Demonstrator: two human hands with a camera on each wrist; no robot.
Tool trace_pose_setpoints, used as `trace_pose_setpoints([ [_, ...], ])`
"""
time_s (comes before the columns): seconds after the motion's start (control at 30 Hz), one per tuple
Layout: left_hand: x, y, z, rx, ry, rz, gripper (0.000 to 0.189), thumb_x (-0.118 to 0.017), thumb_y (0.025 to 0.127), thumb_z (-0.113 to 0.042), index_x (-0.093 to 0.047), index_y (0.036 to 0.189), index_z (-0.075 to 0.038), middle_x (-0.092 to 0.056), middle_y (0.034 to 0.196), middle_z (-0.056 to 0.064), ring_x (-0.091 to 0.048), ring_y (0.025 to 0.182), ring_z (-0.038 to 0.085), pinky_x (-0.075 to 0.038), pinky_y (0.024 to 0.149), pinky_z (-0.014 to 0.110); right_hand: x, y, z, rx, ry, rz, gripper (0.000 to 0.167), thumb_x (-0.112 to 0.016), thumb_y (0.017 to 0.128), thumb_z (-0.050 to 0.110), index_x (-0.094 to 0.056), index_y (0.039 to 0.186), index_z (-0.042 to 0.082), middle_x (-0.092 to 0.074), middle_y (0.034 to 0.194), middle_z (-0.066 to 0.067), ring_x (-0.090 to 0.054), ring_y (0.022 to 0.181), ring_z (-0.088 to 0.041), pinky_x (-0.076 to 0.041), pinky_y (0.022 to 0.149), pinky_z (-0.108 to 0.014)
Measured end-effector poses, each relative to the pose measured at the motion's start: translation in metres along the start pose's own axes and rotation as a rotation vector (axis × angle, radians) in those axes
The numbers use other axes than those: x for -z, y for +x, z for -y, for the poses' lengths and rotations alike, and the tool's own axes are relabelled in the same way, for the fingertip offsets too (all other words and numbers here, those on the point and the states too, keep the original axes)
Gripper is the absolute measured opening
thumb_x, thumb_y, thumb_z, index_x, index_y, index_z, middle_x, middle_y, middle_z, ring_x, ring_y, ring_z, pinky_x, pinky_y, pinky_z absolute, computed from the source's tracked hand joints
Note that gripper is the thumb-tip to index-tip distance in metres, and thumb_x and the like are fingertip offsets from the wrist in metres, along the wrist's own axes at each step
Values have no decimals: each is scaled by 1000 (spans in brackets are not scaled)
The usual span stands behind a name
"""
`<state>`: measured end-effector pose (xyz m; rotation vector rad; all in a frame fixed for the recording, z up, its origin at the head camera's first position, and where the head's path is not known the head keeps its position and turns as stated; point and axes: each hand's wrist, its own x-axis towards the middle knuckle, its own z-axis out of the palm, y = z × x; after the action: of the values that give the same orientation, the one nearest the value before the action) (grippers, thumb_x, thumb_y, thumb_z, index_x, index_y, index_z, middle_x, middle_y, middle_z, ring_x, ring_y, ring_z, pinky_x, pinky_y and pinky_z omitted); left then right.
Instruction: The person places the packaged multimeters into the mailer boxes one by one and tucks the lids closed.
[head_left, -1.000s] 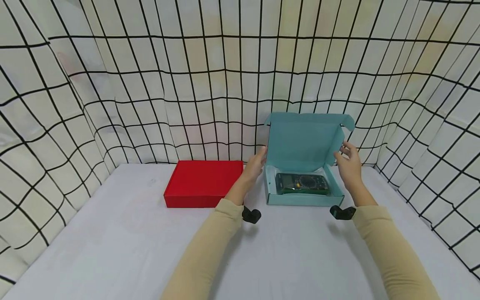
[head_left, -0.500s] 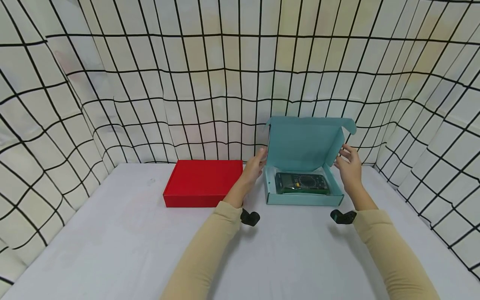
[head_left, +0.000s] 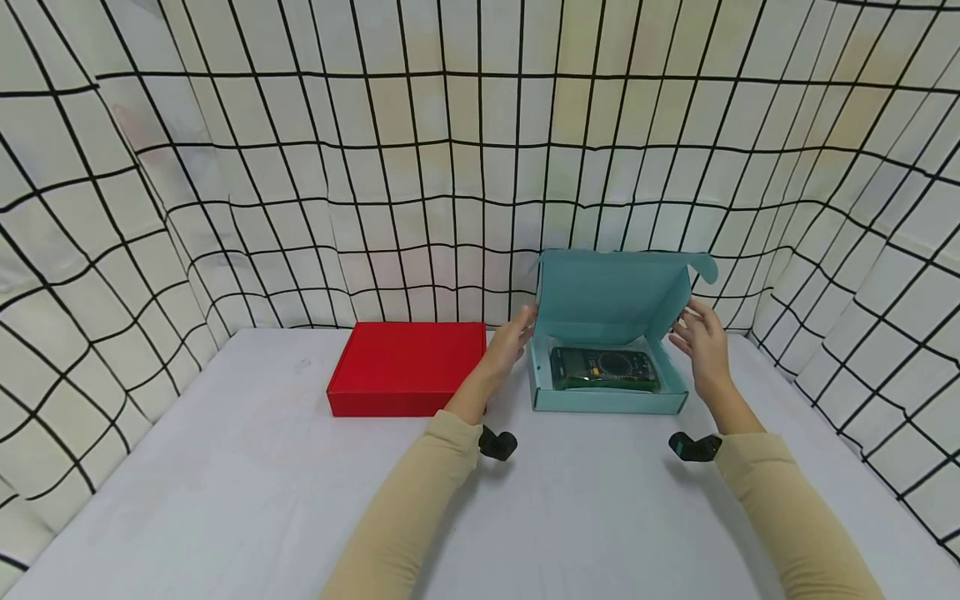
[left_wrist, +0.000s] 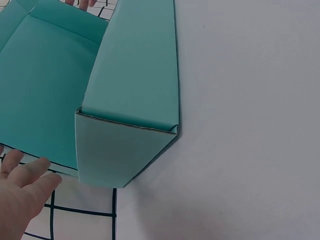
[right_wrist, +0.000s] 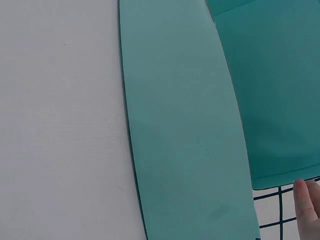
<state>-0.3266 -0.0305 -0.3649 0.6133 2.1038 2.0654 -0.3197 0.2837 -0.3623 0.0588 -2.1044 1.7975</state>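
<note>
A teal cardboard box (head_left: 607,402) stands on the table with its lid (head_left: 607,292) raised and leaning back. Inside lies a dark multimeter (head_left: 603,368) in clear wrapping. My left hand (head_left: 510,343) is at the lid's left side, its fingers extended along the edge; the left wrist view shows those fingers (left_wrist: 32,172) at the lid's rim. On the other side, my right hand (head_left: 705,346) has loosely bent fingers against the lid's right side flap. One fingertip (right_wrist: 300,187) meets the lid's edge in the right wrist view. The multimeter is hidden in both wrist views.
A closed red box (head_left: 408,367) sits to the left of the teal box, close to my left forearm. White cloth covers the table (head_left: 577,500). A black-lined grid curtain (head_left: 450,175) rises behind and on both sides.
The lid has tipped forward and lower, its top edge dropping. Both hands have come down slightly with it. The box base, multimeter and red box have stayed in place.
</note>
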Motion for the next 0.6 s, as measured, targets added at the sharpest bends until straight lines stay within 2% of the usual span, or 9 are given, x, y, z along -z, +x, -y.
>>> trace_pose_setpoints([
  [0.1, 0, -2, 0, 5, 0, -1, 62, -22, 112, -41, -20, 164, -6, -23, 167, 15, -24, 153, 33, -18, 123, 53, 1, -1, 0, -18, 21, -15, 57, -31, 113, 38, -32, 155, 0, -43, 146, -19, -43, 142, -41, -44, 111, -38],
  [0.27, -1, 0, 1, 0, -17, -12, 62, -25, 113, -39, -22, 162, -3, -25, 166, 17, -25, 152, 35, -18, 122, 55, 1, -2, 0, -42, 14, -49, 58, -31, 112, 44, -37, 150, 1, -48, 138, -11, -47, 139, -38, -47, 106, -31],
  [0.43, -3, 1, 0, -3, -17, -18, 63, -27, 112, -39, -22, 162, -1, -26, 166, 18, -25, 152, 36, -18, 122, 56, -2, -4, 1, -56, 39, -62, 63, -31, 111, 47, -34, 154, 0, -46, 143, -17, -47, 139, -39, -46, 108, -35],
  [0.6, -3, 2, 1, 1, -21, -15, 63, -27, 112, -39, -20, 162, -1, -25, 166, 18, -25, 152, 36, -18, 122, 56, -3, -7, 3, -63, 70, -22, 65, -27, 112, 48, -27, 160, 4, -40, 148, -19, -42, 142, -41, -41, 113, -40],
])
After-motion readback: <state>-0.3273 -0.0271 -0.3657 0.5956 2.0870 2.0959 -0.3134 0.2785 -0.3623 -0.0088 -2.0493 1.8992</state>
